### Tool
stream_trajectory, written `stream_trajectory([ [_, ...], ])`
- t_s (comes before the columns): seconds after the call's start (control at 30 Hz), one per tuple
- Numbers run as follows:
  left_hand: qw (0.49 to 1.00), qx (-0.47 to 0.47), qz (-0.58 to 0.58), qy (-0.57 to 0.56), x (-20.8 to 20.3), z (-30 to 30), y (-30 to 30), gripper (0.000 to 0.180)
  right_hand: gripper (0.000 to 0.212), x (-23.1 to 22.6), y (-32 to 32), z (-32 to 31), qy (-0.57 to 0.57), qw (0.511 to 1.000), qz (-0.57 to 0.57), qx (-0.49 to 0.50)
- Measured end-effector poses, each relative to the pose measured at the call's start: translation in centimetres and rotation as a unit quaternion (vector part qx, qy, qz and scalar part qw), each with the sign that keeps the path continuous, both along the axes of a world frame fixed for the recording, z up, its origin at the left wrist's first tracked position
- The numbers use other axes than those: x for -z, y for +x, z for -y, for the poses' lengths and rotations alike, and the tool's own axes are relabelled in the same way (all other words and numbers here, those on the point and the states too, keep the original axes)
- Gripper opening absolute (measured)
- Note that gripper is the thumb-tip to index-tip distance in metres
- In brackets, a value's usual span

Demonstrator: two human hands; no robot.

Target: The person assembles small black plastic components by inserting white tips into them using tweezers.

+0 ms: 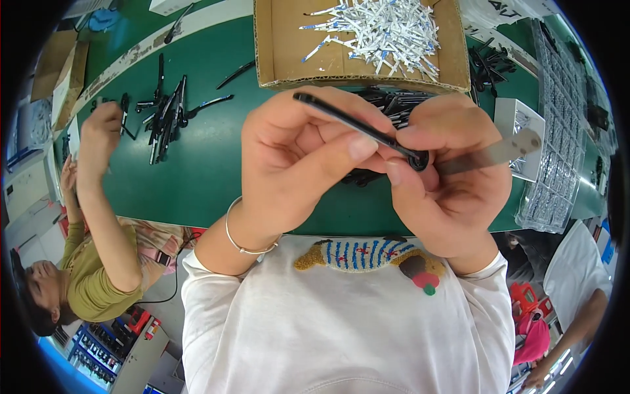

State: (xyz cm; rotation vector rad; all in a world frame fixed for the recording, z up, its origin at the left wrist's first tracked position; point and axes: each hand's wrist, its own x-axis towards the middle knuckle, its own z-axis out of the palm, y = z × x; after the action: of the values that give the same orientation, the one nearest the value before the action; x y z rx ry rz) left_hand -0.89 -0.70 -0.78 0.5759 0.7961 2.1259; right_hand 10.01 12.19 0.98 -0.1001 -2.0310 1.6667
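My left hand (282, 157) pinches a slim black plastic rod-shaped part (338, 117) between thumb and forefinger, holding it aslant above the table. At the part's lower right end is a round black piece, which the thumb and forefinger of my right hand (453, 197) grip. A flat grey metal strip with a rounded, holed end (492, 154) juts out of my right palm, apparently tucked under the fingers; its other end is hidden. Behind my hands lies a heap of similar black parts (394, 105), partly covered by them.
Beyond my hands, a cardboard box (289, 56) holds a pile of white-and-blue strips (394, 33). More black parts (169, 118) lie on the green table (216, 141). To the right are a small white box (518, 125) and clear plastic trays (558, 131). A co-worker's arm (105, 210) reaches in at left.
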Motion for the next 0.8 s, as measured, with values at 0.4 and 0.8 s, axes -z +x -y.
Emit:
stream_trajectory([
  [0.4,0.991,-0.037,-0.127,0.006,0.2,-0.4,0.2,0.022,0.024,-0.7,-0.4,0.2,0.136,0.988,-0.059,0.046],
  [0.8,0.997,-0.053,0.028,-0.042,0.3,-0.2,1.1,0.018,0.026,0.2,-0.6,0.6,-0.089,0.995,0.035,-0.001],
])
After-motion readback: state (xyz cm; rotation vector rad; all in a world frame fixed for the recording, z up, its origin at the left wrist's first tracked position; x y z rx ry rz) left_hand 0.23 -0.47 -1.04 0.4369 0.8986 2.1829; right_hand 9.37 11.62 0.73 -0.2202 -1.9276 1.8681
